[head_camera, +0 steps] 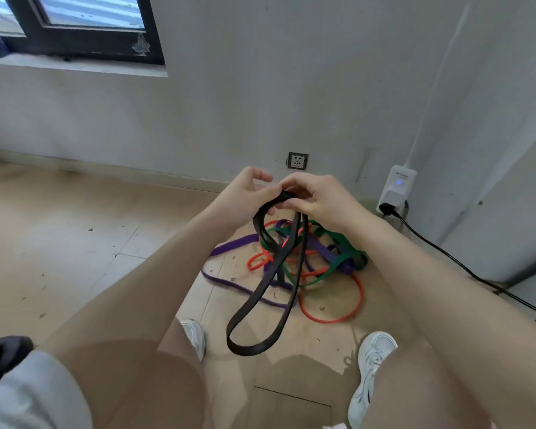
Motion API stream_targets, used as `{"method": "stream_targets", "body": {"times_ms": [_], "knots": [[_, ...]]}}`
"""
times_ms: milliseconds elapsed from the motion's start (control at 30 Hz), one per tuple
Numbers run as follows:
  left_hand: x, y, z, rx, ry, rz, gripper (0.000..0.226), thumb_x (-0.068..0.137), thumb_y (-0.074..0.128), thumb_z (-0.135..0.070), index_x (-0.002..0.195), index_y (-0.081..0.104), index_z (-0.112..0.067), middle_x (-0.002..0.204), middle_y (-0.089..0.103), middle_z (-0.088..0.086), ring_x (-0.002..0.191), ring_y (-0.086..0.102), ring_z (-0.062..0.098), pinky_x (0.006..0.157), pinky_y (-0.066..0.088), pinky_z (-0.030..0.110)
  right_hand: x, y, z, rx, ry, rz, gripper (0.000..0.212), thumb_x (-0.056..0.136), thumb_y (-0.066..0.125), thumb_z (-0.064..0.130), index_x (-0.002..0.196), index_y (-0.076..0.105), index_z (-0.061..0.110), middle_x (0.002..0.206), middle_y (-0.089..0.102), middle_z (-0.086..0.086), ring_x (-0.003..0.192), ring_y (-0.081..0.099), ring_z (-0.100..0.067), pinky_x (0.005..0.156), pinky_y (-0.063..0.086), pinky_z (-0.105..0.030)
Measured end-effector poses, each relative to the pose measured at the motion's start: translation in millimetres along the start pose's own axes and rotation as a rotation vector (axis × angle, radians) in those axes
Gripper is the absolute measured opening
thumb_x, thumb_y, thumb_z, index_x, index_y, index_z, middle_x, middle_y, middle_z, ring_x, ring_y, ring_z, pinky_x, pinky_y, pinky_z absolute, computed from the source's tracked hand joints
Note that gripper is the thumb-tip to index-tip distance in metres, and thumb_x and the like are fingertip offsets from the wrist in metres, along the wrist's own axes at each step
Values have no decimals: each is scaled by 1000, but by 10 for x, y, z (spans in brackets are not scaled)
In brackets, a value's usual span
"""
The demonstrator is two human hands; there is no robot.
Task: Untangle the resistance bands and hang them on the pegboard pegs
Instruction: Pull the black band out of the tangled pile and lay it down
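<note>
A black resistance band (268, 292) hangs from both my hands in long loops that reach down near my shoes. My left hand (245, 196) pinches its top end from the left, and my right hand (316, 196) grips the same bunched top from the right. Below, on the floor by the wall, lies a tangle of a purple band (229, 247), a green band (338, 263) and an orange-red band (334, 318). The black loops drop through this pile. No pegboard is in view.
A wall socket (297, 161) sits low on the wall. A white plug-in device (398, 185) with a black cable (464, 266) runs along the floor at the right. My white shoes (372, 366) stand near the pile. A window (84, 26) is at upper left.
</note>
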State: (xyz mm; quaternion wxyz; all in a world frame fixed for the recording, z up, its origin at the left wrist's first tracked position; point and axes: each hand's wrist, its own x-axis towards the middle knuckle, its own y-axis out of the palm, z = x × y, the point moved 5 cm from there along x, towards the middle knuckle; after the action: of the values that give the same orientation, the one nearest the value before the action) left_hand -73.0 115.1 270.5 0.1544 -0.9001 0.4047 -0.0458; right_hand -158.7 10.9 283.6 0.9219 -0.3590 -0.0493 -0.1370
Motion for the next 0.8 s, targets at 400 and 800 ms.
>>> {"method": "stream_targets", "body": {"times_ms": [400, 800], "knots": [[-7, 43, 354, -10, 159, -42, 32, 80, 68, -7, 103, 47, -16, 91, 67, 0, 88, 67, 14, 81, 53, 25, -55, -113, -151, 376, 131, -254, 19, 82, 68, 7, 98, 66, 18, 90, 68, 7, 84, 64, 1, 83, 51, -20], [-22, -137, 274, -79, 224, -19, 23, 83, 64, -5, 96, 60, -22, 90, 67, -1, 83, 66, 11, 79, 53, 24, -33, -235, -79, 129, 197, 43, 16, 90, 58, 16, 102, 67, 22, 82, 67, 5, 61, 53, 4, 62, 44, -11]]}}
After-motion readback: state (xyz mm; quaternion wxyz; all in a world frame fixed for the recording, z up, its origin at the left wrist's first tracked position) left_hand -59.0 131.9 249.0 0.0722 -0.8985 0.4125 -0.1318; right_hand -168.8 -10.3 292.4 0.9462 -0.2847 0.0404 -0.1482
